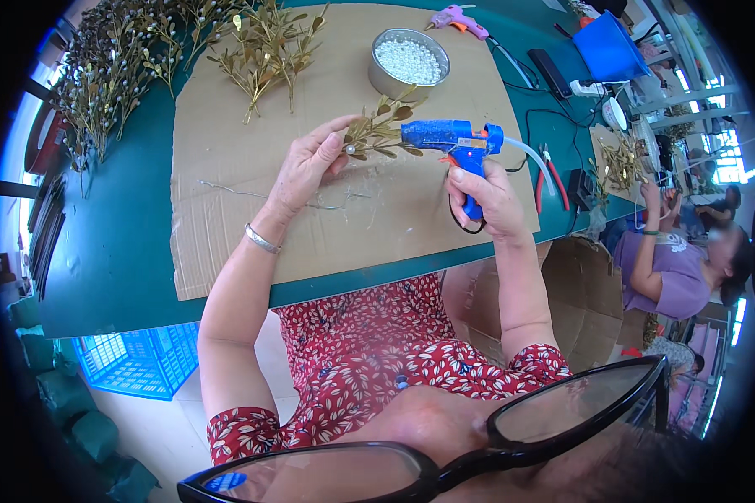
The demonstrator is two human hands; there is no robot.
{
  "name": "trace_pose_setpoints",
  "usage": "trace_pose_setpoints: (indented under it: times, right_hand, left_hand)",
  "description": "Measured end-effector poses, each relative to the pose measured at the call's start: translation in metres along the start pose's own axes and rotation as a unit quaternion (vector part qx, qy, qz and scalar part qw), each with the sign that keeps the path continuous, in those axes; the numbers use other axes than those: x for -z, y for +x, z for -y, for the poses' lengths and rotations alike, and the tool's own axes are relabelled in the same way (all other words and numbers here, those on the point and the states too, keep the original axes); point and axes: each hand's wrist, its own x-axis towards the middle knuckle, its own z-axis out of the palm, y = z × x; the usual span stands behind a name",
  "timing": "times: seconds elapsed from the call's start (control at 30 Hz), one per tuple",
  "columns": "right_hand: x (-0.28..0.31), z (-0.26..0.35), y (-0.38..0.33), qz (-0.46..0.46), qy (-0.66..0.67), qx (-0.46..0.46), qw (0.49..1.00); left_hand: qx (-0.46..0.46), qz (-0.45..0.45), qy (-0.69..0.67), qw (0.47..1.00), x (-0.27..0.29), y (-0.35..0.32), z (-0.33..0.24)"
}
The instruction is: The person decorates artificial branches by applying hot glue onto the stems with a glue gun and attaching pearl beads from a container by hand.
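My left hand [315,163] pinches a gold-brown artificial leaf sprig [379,130] above the cardboard sheet. One white pearl bead [351,149] shows on the sprig near my fingers. Wrapped round the handle of a blue hot glue gun [440,134], my right hand [488,199] points its nozzle left, right against or just beside the leaves. Whether the nozzle touches them I cannot tell. Beyond the sprig stands a round metal tin [409,65] filled with white pearl beads [409,60].
Cardboard [226,243] covers part of the green table [117,285]. Leaf sprigs [264,59] and a beaded pile [109,75] lie far left. A pink glue gun [460,21], red-handled pliers [552,184] and cords lie right. A co-worker [667,260] sits at right, a blue crate [138,360] below left.
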Motion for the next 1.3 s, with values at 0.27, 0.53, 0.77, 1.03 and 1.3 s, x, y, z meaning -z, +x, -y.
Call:
trace_pose_setpoints:
  times: [0.27, 0.53, 0.77, 1.03, 1.3]
  right_hand:
    - [0.002, -0.003, -0.001, -0.002, 0.007, 0.003, 1.0]
    - [0.0, -0.006, 0.001, 0.004, 0.023, 0.001, 1.0]
    - [0.009, -0.015, 0.002, 0.047, 0.209, 0.042, 0.976]
    - [0.036, -0.031, 0.007, 0.017, 0.115, -0.007, 0.993]
    - [0.039, -0.05, 0.028, -0.09, -0.285, 0.037, 0.954]
  left_hand:
    - [0.008, 0.014, 0.014, 1.0, 0.001, -0.001, -0.003]
    - [0.005, 0.018, 0.003, 1.0, -0.001, 0.0, -0.003]
    - [0.026, -0.053, -0.019, 0.998, 0.006, 0.003, 0.003]
    - [-0.04, -0.204, -0.171, 0.963, 0.013, 0.009, 0.002]
    - [-0.04, -0.207, -0.187, 0.96, 0.008, 0.01, -0.001]
